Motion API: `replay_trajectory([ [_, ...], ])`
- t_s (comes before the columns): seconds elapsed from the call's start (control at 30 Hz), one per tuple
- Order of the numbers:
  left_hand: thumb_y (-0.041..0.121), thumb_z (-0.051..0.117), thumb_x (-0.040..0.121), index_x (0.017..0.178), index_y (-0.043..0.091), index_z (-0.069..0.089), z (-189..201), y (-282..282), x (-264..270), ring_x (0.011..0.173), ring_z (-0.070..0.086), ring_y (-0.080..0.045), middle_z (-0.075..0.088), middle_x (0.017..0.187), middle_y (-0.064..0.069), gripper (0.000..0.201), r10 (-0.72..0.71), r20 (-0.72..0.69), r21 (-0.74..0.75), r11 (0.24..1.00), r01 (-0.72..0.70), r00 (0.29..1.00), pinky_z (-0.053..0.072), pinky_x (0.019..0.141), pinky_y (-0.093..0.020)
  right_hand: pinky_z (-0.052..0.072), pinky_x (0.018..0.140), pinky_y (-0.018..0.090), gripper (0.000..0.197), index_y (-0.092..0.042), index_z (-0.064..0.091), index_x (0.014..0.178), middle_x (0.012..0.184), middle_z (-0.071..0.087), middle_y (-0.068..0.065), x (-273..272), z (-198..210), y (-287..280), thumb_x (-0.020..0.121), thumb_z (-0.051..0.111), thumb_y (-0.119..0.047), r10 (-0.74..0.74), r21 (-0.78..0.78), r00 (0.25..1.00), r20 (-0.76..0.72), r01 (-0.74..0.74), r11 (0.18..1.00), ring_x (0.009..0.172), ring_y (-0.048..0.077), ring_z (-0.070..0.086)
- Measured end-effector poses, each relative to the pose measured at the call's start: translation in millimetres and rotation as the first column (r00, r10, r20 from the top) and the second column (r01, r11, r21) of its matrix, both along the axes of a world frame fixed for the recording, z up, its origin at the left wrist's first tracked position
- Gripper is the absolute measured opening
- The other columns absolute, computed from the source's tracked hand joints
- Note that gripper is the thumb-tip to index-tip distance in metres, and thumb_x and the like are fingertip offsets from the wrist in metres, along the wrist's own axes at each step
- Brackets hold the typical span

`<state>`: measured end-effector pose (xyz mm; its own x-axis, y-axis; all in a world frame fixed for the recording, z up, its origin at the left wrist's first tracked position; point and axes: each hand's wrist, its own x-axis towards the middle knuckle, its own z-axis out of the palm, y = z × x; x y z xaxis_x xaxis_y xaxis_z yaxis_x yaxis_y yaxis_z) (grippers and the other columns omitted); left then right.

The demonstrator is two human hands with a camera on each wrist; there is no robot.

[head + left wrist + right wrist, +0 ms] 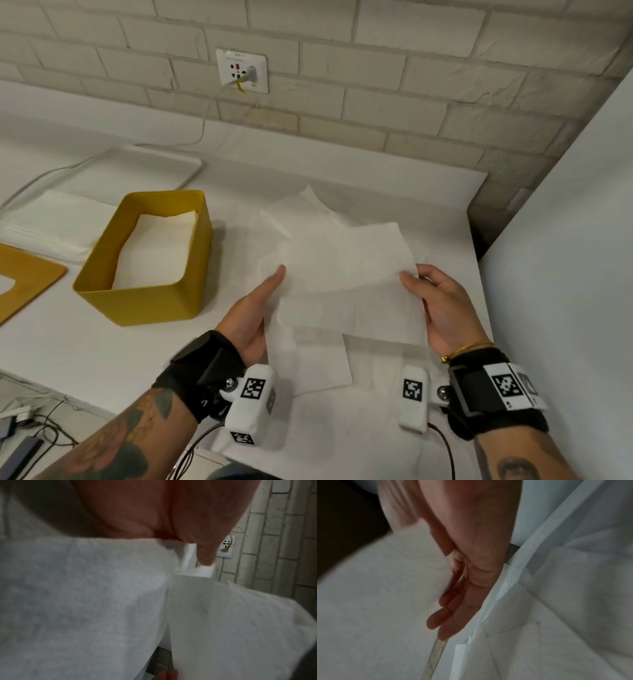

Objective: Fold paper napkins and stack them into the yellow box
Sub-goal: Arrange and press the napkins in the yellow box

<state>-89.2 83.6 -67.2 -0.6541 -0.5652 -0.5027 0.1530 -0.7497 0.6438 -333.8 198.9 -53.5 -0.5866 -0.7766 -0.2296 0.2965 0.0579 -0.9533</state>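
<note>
Both hands grasping a napkin (346,274) by its sides, left hand (255,310), right hand (442,308), yellow box (147,260) toward the tabletop's left edge.

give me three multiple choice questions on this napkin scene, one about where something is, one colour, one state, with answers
1. Where does the yellow box stand relative to the held napkin?
A. on the person's left
B. on the person's right
C. under it

2. What colour is the lid lying at the left edge of the table?
A. white
B. yellow
C. black

3. What is inside the box?
A. nothing
B. a cable
C. white napkins

Answers:
1 A: in the head view the box stands left of both hands, the left hand and the right hand, which hold the napkin's sides.
2 B: the flat lid has the same yellow as the box.
3 C: white paper lies flat in the bottom of the open box.
</note>
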Motion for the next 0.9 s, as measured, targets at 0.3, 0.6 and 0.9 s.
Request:
replay_trajectory([
  [0.3,-0.009,0.072,0.082,0.129,0.003,0.062,0,-6,5,0.107,0.071,-0.038,0.072,0.119,-0.020,0.049,-0.051,0.137,-0.274,0.958,0.088,0.989,0.058,0.089,-0.052,0.062,0.074,0.027,0.018,-0.009,0.071,0.097,0.090,0.076,0.009,-7,-8,3,0.093,0.062,0.006,0.137,0.103,0.985,0.103,-0.148,0.984,0.080,0.018,0.073],
  [0.6,-0.007,0.079,0.079,0.126,0.012,0.063,1,-11,6,0.107,0.072,-0.028,0.076,0.115,-0.009,0.054,-0.033,0.298,-0.520,0.832,0.191,0.954,0.060,0.089,-0.039,0.055,0.095,0.043,0.023,-0.006,0.075,0.105,0.112,0.075,0.018,-11,-14,5,0.093,0.059,0.005,0.123,0.091,0.991,0.046,-0.127,0.988,0.100,0.030,0.071],
  [0.9,0.003,0.075,0.067,0.121,0.007,0.064,-4,-13,4,0.103,0.073,-0.034,0.075,0.112,-0.015,0.055,0.071,0.191,-0.487,0.873,0.031,0.979,0.063,0.081,-0.042,0.060,0.078,0.045,0.024,-0.009,0.069,0.114,0.113,0.074,0.014,-10,-5,6,0.098,0.055,-0.019,0.091,0.156,0.977,0.191,-0.122,0.980,0.101,0.028,0.070],
])
